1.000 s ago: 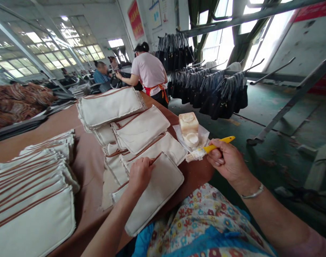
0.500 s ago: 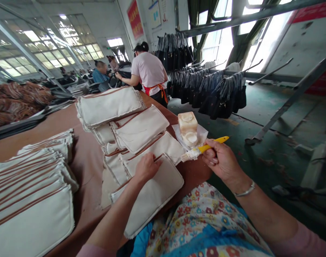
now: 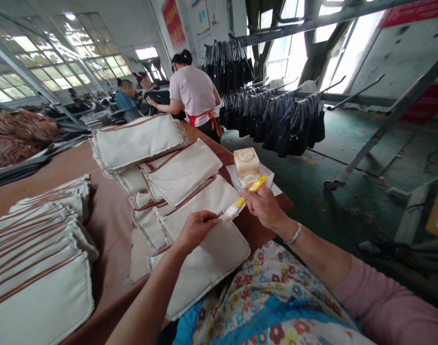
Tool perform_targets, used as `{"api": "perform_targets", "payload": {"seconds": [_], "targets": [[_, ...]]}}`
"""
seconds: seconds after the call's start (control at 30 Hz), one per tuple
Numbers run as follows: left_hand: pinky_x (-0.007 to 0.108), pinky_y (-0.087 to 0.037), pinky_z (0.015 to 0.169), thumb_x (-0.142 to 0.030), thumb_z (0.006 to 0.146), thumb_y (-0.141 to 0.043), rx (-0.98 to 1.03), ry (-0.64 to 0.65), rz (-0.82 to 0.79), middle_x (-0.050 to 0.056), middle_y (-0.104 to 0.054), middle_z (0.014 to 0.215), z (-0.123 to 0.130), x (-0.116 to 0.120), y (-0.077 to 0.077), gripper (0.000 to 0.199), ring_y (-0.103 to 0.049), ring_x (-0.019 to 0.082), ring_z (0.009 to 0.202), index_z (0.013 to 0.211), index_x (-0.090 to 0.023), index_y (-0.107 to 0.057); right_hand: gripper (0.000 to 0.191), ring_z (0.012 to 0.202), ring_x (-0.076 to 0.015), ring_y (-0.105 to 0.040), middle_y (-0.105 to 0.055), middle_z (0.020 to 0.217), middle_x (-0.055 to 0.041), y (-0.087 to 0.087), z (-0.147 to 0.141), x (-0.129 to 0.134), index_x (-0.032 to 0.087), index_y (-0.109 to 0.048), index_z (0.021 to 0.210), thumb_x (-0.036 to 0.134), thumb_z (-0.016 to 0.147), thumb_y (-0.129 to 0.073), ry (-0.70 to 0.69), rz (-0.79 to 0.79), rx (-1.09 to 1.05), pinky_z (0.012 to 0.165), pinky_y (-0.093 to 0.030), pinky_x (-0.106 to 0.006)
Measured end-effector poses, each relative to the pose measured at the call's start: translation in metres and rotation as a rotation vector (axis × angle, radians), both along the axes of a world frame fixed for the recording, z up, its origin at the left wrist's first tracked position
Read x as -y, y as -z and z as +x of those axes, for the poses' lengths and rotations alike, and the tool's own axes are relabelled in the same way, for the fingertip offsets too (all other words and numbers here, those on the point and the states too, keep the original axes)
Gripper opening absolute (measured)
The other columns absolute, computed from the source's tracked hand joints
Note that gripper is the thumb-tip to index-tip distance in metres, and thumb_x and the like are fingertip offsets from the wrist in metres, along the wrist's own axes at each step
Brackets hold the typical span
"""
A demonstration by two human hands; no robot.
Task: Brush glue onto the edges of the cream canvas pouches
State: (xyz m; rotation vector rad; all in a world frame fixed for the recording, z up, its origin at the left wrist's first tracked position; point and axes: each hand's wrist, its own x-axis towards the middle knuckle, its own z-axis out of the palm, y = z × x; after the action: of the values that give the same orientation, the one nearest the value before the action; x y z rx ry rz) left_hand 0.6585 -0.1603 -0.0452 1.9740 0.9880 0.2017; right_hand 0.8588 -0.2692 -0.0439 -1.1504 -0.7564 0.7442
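Observation:
My right hand (image 3: 262, 205) is closed round a yellow-handled brush (image 3: 253, 186). White paste coats its bristles, which are at the upper edge of the nearest cream fabric piece (image 3: 208, 263). Just left of the bristles, my left hand (image 3: 198, 227) pinches that edge between thumb and fingers. Behind the hands lie stacked cream pieces (image 3: 185, 170) with brown trim. A whitish block-shaped container (image 3: 247, 163) sits on a white sheet (image 3: 269, 178) at the table's right edge, beyond the brush.
More cream pieces (image 3: 39, 282) lie overlapped on the brown table (image 3: 113, 225) at left. A person in a pink shirt (image 3: 193, 91) stands at the far end. Racks of black bags (image 3: 294, 127) stand to the right, beside a metal frame (image 3: 377, 139).
My right hand has moved left, bringing the brush from beside the container to the fabric edge. My left hand now pinches that edge near the bristles. The view has shifted slightly.

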Motion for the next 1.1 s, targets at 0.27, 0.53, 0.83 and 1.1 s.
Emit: {"api": "perform_targets", "payload": {"seconds": [0.27, 0.53, 0.83, 1.1], "targets": [[0.027, -0.046, 0.062, -0.042, 0.079, -0.065, 0.052, -0.045, 0.016, 0.003, -0.075, 0.08, -0.001, 0.015, -0.009, 0.031, -0.065, 0.018, 0.068, 0.094, -0.016, -0.075, 0.026, 0.051, -0.0156, -0.05, -0.053, 0.052, 0.003, -0.008, 0.001, -0.002, 0.021, -0.062, 0.073, 0.039, 0.092, -0.063, 0.16, 0.018, 0.341, 0.058, -0.042, -0.028], [0.026, -0.049, 0.068, -0.034, 0.087, -0.062, 0.15, 0.078, 0.275, 0.004, -0.069, 0.084, -0.007, 0.031, -0.003, 0.017, -0.063, 0.016, 0.075, 0.087, -0.019, -0.07, 0.021, 0.058, -0.0177, -0.054, -0.057, 0.058, 0.0, -0.019, 0.007, 0.004, 0.021, -0.065, 0.076, 0.035, 0.09, -0.064, 0.264, 0.033, 0.486, 0.061, -0.043, -0.029], [0.027, -0.046, 0.072, -0.028, 0.095, -0.057, 0.206, 0.169, 0.566, 0.004, -0.062, 0.084, -0.015, 0.044, -0.003, 0.014, -0.06, 0.016, 0.079, 0.086, -0.02, -0.062, 0.024, 0.037, -0.0072, -0.031, -0.045, 0.047, 0.0067, -0.026, 0.003, 0.009, 0.018, -0.058, 0.074, 0.039, 0.08, -0.07, -0.244, -0.069, -0.007, 0.036, -0.02, -0.02], [0.027, -0.046, 0.071, -0.03, 0.094, -0.06, 0.188, 0.118, 0.623, 0.003, -0.062, 0.083, -0.019, 0.033, 0.012, 0.013, -0.06, 0.016, 0.079, 0.086, -0.02, -0.063, 0.027, 0.042, -0.0089, -0.038, -0.046, 0.046, 0.0052, -0.027, 0.008, 0.009, 0.017, -0.058, 0.071, 0.04, 0.083, -0.067, 0.013, -0.014, 0.157, 0.041, -0.028, -0.021]]}}
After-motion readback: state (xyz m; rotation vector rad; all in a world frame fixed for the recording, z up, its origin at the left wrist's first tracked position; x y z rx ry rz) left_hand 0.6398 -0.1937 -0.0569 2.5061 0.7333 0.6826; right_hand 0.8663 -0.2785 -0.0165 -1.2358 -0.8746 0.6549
